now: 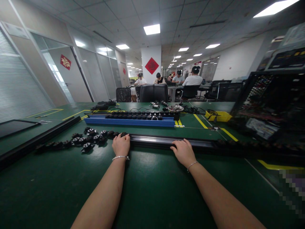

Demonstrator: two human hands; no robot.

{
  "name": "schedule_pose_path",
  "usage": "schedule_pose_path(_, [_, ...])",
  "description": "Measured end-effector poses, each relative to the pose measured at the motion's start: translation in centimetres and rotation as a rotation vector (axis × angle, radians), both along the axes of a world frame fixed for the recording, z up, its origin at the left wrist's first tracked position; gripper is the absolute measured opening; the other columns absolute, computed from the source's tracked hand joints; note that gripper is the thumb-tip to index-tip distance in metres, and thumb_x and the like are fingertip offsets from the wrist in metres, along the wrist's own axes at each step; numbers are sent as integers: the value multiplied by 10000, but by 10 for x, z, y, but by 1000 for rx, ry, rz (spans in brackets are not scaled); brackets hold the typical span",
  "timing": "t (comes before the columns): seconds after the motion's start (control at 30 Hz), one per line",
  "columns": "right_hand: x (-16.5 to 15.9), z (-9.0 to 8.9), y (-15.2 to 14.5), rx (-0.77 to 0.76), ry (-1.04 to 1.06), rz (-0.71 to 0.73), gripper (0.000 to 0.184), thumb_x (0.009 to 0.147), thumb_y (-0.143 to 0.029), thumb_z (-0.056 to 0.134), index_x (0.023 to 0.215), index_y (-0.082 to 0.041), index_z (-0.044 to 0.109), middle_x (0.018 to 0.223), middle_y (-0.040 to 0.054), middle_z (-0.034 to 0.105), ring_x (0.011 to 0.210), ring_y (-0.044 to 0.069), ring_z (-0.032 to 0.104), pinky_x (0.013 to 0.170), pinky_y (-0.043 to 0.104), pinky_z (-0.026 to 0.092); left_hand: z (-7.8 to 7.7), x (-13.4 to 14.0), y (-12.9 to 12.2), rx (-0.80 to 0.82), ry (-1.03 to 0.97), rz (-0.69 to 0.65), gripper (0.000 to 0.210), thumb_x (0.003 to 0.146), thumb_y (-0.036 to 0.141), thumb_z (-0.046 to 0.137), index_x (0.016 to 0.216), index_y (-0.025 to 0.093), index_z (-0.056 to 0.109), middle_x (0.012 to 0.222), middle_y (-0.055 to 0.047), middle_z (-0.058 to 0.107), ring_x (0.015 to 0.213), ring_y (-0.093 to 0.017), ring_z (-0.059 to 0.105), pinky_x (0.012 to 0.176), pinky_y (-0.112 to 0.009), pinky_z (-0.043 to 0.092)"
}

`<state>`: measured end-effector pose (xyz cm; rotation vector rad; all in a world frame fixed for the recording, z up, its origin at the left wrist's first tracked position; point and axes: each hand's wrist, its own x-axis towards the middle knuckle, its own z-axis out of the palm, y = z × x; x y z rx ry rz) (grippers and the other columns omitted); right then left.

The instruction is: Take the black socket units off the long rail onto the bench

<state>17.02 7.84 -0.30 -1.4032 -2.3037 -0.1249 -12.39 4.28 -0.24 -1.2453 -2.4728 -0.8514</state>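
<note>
A long black rail (pixel 152 140) with a shiny channel lies across the green table. At its left end my left hand (pixel 121 146) is closed, with a small black part (pixel 124 134) at its fingertips. My right hand (pixel 184 152) grips the rail's near edge further right, fingers over the top. To the left of my left hand lie several loose black-and-silver parts (pixel 87 146) in a loose cluster. The undersides of both hands' fingers are hidden.
Behind the rail stands a blue rail (pixel 128 121) carrying a row of black parts. A metal dish (pixel 175 108), cables and a yellow tray (pixel 219 116) lie farther back. Another black bar (pixel 40 136) runs along the left. An open computer case (pixel 269 101) stands right. Several people sit beyond.
</note>
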Motion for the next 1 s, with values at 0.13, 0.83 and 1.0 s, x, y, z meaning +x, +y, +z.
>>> schedule_pose_path(0.13, [0, -1, 0, 4, -8, 1, 183, 840, -310, 502, 921, -213, 634, 935, 43, 688, 927, 183, 592, 1003, 385, 260, 3, -1, -2, -17, -27, 32, 378, 869, 395, 386, 958, 276, 734, 1234, -34, 592, 1059, -279, 530, 886, -384, 430])
schedule_pose_path(0.83, [0, 3, -2, -13, -4, 8, 189, 843, -318, 486, 918, -219, 628, 950, 43, 686, 928, 180, 592, 1005, 388, 271, 1, -26, -2, 34, -192, 1, 407, 873, 361, 344, 1007, 265, 716, 1304, -37, 535, 1074, -267, 543, 899, -349, 428])
schedule_pose_path(1.0, [0, 3, -2, -11, -6, 4, 196, 841, -321, 488, 918, -214, 633, 948, 47, 688, 928, 182, 593, 1005, 386, 270, -1, -39, 1, 38, -206, 33, 423, 883, 293, 316, 1052, 228, 699, 1273, -73, 554, 1101, -250, 534, 948, -342, 403])
